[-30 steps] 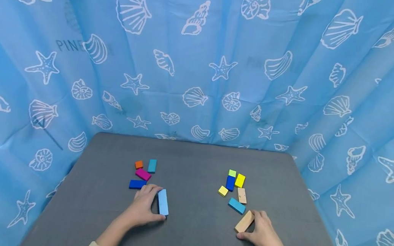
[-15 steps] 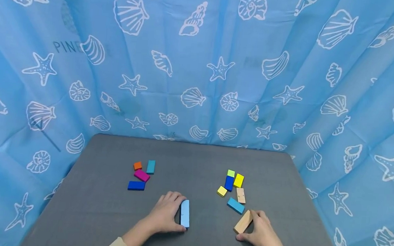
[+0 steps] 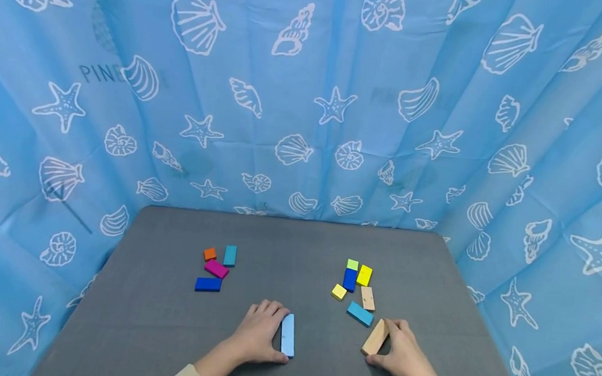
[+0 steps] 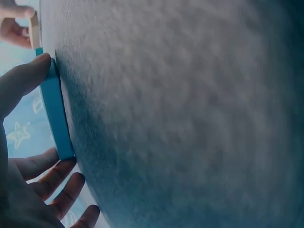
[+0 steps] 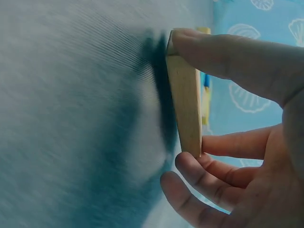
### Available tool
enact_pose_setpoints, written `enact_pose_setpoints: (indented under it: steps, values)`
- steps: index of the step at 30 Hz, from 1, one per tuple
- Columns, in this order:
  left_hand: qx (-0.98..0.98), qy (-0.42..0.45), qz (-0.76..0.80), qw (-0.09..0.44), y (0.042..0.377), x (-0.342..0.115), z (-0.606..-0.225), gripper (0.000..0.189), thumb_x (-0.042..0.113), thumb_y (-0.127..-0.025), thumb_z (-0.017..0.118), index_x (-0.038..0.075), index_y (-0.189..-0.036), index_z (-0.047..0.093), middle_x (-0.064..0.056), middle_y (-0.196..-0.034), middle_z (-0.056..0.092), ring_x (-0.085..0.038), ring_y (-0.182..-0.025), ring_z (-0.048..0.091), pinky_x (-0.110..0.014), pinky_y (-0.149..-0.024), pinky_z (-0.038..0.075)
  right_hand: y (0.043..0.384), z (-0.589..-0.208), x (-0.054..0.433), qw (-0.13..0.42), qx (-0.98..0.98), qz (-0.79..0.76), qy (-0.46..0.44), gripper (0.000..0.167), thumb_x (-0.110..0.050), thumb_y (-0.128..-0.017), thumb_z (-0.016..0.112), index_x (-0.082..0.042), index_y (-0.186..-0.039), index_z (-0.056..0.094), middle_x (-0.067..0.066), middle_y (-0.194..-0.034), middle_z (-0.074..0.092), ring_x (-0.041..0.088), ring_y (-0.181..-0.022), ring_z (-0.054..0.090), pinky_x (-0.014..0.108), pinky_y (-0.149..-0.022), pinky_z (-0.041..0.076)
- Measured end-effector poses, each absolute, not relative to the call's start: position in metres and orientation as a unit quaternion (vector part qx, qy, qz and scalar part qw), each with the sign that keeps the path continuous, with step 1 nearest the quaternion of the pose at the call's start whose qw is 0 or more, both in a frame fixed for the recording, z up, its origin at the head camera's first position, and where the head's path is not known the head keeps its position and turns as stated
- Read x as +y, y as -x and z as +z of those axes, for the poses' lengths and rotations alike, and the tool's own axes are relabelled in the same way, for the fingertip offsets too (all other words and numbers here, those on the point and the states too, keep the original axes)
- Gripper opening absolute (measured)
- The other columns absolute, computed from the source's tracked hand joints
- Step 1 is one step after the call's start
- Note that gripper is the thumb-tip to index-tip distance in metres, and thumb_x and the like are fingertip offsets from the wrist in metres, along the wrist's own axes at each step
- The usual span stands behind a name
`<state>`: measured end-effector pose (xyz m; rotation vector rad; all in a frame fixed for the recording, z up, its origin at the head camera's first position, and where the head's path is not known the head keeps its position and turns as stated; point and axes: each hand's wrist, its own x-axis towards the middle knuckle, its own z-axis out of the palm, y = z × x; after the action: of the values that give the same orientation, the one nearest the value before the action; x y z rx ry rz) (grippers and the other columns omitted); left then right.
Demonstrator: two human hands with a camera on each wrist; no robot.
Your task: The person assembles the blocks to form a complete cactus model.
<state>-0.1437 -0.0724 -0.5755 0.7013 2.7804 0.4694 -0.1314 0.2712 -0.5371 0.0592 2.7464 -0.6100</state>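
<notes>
Near the front middle of the table, my left hand (image 3: pixel 261 334) pinches a long light-blue block (image 3: pixel 288 335) by its two ends, thumb at the near end and fingers at the far end. The left wrist view shows this block (image 4: pixel 58 118) just over the grey cloth. To the right, my right hand (image 3: pixel 402 353) holds a plain wooden block (image 3: pixel 376 337) the same way. In the right wrist view the wooden block (image 5: pixel 185 104) spans thumb to fingers, with a shadow beside it on the cloth. A teal block (image 3: pixel 360 314) lies just beyond the wooden one.
On the left lie orange (image 3: pixel 209 254), teal (image 3: pixel 230 256), magenta (image 3: pixel 216 269) and dark-blue (image 3: pixel 208 284) blocks. The right cluster has light-green (image 3: pixel 353 264), blue (image 3: pixel 349 279), yellow (image 3: pixel 364 275), small yellow (image 3: pixel 339 292) and wooden (image 3: pixel 368 298) blocks. A blue shell-print curtain (image 3: pixel 263 121) surrounds the grey table (image 3: pixel 285 257).
My left hand has carried the light-blue block right and nearer, away from the left blocks. My right hand has shifted slightly right, with its wooden block turned a little more upright in view.
</notes>
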Motion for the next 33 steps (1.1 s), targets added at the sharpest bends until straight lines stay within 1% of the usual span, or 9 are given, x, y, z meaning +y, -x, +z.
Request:
enact_pose_setpoints:
  steps: [3, 7, 13, 19, 24, 27, 30, 33]
  values:
    - [0.948, -0.243, 0.163, 0.124, 0.142, -0.071, -0.576, 0.094, 0.070, -0.068, 0.081, 0.023, -0.143, 0.050, 0.003, -0.137, 0.052, -0.021, -0.127, 0.046, -0.052, -0.102, 0.041, 0.133, -0.528, 0.273, 0.150, 0.967, -0.206, -0.014, 0.104, -0.042, -0.066, 0.094, 0.011, -0.141, 0.047, 0.027, -0.132, 0.049, 0.042, -0.118, 0.054, 0.058, -0.095, 0.049]
    - [0.948, -0.245, 0.162, 0.122, 0.141, -0.069, -0.574, 0.094, 0.070, -0.068, 0.081, 0.024, -0.143, 0.051, 0.003, -0.137, 0.052, -0.021, -0.127, 0.046, -0.052, -0.101, 0.041, 0.136, -0.517, 0.271, 0.115, 0.974, -0.197, 0.012, 0.098, -0.037, -0.067, 0.094, 0.007, -0.142, 0.049, 0.024, -0.133, 0.051, 0.040, -0.117, 0.054, 0.059, -0.093, 0.050]
    - [0.948, -0.241, 0.161, 0.134, 0.141, -0.069, -0.573, 0.096, 0.069, -0.068, 0.081, 0.023, -0.146, 0.049, 0.001, -0.140, 0.052, -0.024, -0.129, 0.046, -0.055, -0.104, 0.039, 0.150, -0.508, 0.257, 0.072, 0.976, -0.193, 0.066, 0.096, -0.037, -0.067, 0.094, 0.001, -0.144, 0.051, 0.019, -0.135, 0.052, 0.036, -0.116, 0.054, 0.057, -0.085, 0.053]
    - [0.950, -0.226, 0.162, 0.141, 0.139, -0.069, -0.573, 0.105, 0.072, -0.065, 0.082, 0.020, -0.150, 0.046, -0.002, -0.143, 0.051, -0.025, -0.130, 0.046, -0.057, -0.106, 0.039, 0.167, -0.504, 0.235, 0.060, 0.968, -0.216, 0.113, 0.095, -0.037, -0.071, 0.092, -0.004, -0.148, 0.048, 0.018, -0.142, 0.048, 0.036, -0.124, 0.050, 0.061, -0.090, 0.051]
    - [0.954, -0.214, 0.158, 0.139, 0.138, -0.067, -0.571, 0.105, 0.069, -0.065, 0.084, 0.018, -0.149, 0.047, -0.002, -0.142, 0.050, -0.024, -0.129, 0.046, -0.055, -0.106, 0.039, 0.180, -0.504, 0.218, 0.055, 0.961, -0.232, 0.144, 0.092, -0.034, -0.073, 0.091, -0.006, -0.149, 0.048, 0.017, -0.145, 0.047, 0.035, -0.130, 0.048, 0.061, -0.096, 0.049]
    - [0.955, -0.206, 0.158, 0.140, 0.137, -0.066, -0.570, 0.105, 0.068, -0.064, 0.085, 0.018, -0.149, 0.047, -0.003, -0.143, 0.050, -0.025, -0.129, 0.046, -0.055, -0.107, 0.038, 0.187, -0.507, 0.208, 0.051, 0.955, -0.244, 0.162, 0.091, -0.032, -0.073, 0.091, -0.006, -0.148, 0.049, 0.016, -0.145, 0.047, 0.034, -0.129, 0.050, 0.060, -0.097, 0.049]
    - [0.956, -0.197, 0.160, 0.145, 0.135, -0.065, -0.570, 0.106, 0.068, -0.063, 0.086, 0.017, -0.148, 0.048, -0.004, -0.142, 0.050, -0.025, -0.129, 0.046, -0.056, -0.107, 0.039, 0.193, -0.511, 0.197, 0.051, 0.947, -0.259, 0.184, 0.091, -0.030, -0.072, 0.092, -0.007, -0.148, 0.049, 0.014, -0.143, 0.049, 0.031, -0.124, 0.052, 0.056, -0.094, 0.050]
    - [0.956, -0.190, 0.169, 0.149, 0.134, -0.066, -0.570, 0.106, 0.067, -0.063, 0.087, 0.015, -0.148, 0.049, -0.005, -0.141, 0.051, -0.026, -0.128, 0.046, -0.057, -0.107, 0.039, 0.200, -0.515, 0.185, 0.057, 0.938, -0.271, 0.210, 0.091, -0.030, -0.073, 0.092, -0.008, -0.150, 0.048, 0.012, -0.143, 0.049, 0.029, -0.124, 0.051, 0.052, -0.094, 0.051]
